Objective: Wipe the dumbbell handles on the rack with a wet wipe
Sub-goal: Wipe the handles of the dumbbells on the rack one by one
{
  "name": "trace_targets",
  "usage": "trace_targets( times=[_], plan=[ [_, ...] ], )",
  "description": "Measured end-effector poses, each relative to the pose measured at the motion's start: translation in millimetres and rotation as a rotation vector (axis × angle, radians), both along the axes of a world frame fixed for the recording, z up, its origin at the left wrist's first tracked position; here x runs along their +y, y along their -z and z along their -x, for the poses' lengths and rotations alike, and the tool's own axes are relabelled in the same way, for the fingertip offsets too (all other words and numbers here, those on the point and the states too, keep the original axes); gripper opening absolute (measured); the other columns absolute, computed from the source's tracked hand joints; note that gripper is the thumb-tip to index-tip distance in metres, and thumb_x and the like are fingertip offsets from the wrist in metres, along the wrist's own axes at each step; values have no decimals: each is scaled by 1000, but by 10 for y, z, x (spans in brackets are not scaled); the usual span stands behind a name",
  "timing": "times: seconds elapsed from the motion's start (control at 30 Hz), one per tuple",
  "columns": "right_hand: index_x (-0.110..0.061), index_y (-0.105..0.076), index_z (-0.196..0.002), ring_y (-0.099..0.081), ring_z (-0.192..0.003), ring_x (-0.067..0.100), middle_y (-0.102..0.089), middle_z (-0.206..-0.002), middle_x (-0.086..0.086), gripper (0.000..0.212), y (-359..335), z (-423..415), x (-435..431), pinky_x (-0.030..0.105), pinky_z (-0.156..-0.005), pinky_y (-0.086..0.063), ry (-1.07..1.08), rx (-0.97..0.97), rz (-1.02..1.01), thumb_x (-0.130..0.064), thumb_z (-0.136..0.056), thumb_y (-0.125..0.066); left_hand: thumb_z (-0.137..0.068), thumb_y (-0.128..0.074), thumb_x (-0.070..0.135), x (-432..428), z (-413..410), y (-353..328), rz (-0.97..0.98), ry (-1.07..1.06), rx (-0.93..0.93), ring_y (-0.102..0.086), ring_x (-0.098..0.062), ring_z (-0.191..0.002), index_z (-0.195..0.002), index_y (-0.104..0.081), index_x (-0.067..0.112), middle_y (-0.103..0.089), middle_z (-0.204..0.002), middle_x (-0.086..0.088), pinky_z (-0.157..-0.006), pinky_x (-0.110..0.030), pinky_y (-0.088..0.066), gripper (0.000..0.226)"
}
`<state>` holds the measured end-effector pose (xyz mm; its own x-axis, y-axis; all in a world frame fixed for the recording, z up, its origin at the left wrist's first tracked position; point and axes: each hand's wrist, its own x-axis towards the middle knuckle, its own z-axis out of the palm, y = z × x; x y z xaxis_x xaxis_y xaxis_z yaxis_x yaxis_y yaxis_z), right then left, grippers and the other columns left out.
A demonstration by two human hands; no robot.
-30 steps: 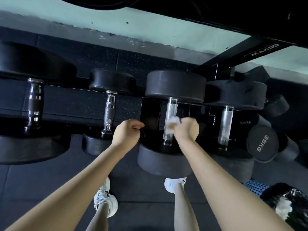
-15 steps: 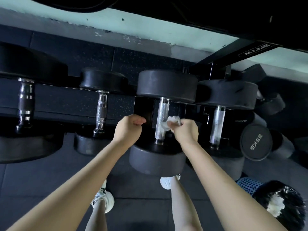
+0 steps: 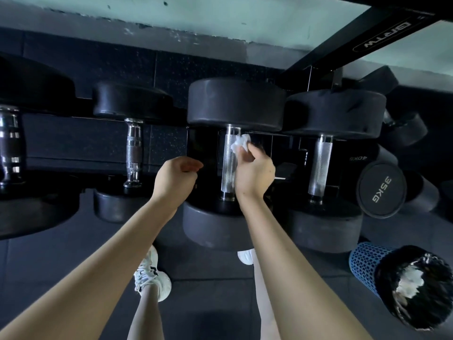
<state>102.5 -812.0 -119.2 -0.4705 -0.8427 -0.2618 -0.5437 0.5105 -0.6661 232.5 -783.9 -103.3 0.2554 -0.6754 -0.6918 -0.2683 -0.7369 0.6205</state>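
Head view: right hand (image 3: 255,173) pinches a crumpled white wipe (image 3: 239,142) in curled fingers and presses it on the far end of a knurled steel handle (image 3: 228,168). That dumbbell (image 3: 235,104) sits mid-row on the rack (image 3: 277,141). Left hand (image 3: 175,177) is curled into a fist just left of the handle, nothing visible in it. A dumbbell end at the rack's right edge reads "35KG" (image 3: 381,190); the rack beam's label (image 3: 382,36) is unreadable. Dark rubber floor (image 3: 208,303), pale green wall (image 3: 220,18), blue mesh bin (image 3: 362,266) at right, white sneakers (image 3: 152,278) below.
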Motion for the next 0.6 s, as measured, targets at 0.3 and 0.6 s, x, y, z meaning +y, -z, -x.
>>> trace_targets(
  times=[0.3, 0.6],
  plan=[
    [-5, -67, -88, -61, -80, 18, -69, -87, 9, 23, 113, -65, -299, 27, -74, -48, -64, -120, -133, -26, -92, -58, -84, -48, -2, 75, -131, 48, -36, 3, -13, -63, -14, -95, -97, -69, 22, -69, -99, 6, -90, -36, -52, 35],
    [-9, -68, -72, -52, -49, -6, -59, -57, -10, 27, 56, 198, -117, 10, -52, -39, -125, -335, -290, -20, -94, -56, -83, -49, -2, 35, -129, 34, -45, -4, 0, -63, -13, -96, -96, -70, 22, -67, -93, 9, -92, -35, -51, 35]
  ],
)
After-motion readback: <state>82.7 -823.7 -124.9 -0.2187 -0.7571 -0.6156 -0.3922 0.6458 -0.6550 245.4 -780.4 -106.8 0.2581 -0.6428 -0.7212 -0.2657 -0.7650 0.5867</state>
